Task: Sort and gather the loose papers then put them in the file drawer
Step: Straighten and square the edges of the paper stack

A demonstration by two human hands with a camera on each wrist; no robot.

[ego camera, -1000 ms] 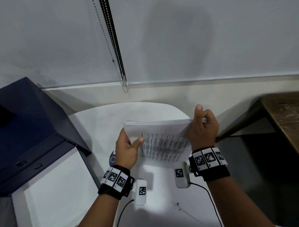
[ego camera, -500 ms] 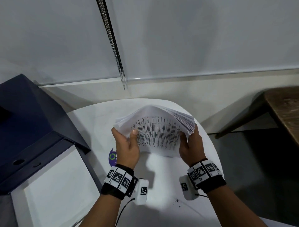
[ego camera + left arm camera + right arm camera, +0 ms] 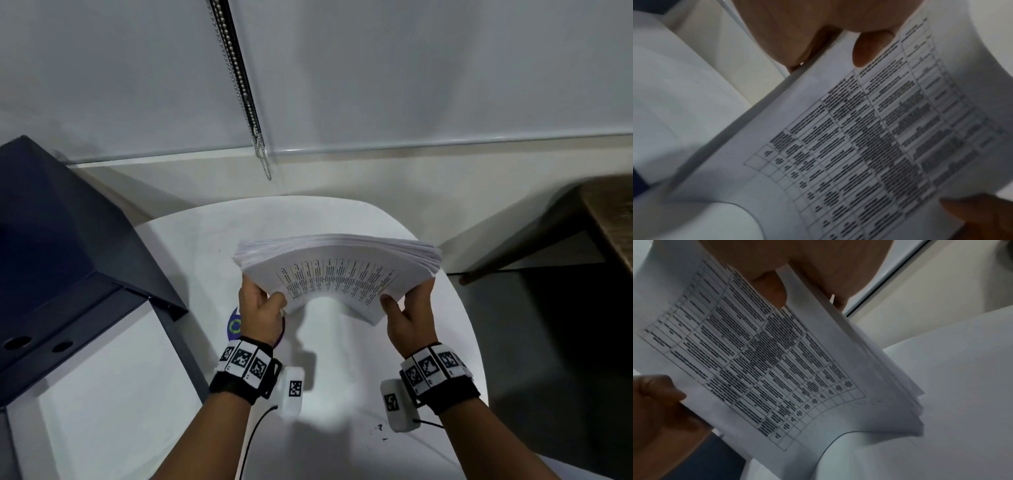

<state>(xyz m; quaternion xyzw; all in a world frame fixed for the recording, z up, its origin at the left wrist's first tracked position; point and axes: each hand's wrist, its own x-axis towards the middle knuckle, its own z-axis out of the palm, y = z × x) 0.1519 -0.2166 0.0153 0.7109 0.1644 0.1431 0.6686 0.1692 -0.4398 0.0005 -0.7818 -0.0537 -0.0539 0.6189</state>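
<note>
A thick stack of white papers (image 3: 337, 270) hangs above the round white table (image 3: 191, 246), bowed upward like an arch, its near face printed with a table of text. My left hand (image 3: 262, 305) grips the stack's left end and my right hand (image 3: 406, 308) grips its right end, thumbs on the printed side. The left wrist view shows the printed sheet (image 3: 869, 138) with my left thumb (image 3: 871, 47) on it; the right wrist view shows the same sheet (image 3: 760, 356) under my right thumb (image 3: 770, 288). The dark blue file cabinet (image 3: 51, 240) stands at the left.
A white sheet (image 3: 113, 394) lies by the cabinet's front at lower left. A purple round sticker (image 3: 236, 325) shows on the table behind my left hand. A blind's bead chain (image 3: 246, 102) hangs at the back wall. A brown wooden table (image 3: 613, 219) stands at the right.
The stack went from resting near the table, with my right hand at its top corner, to lifted and bowed between both hands, each now at one end.
</note>
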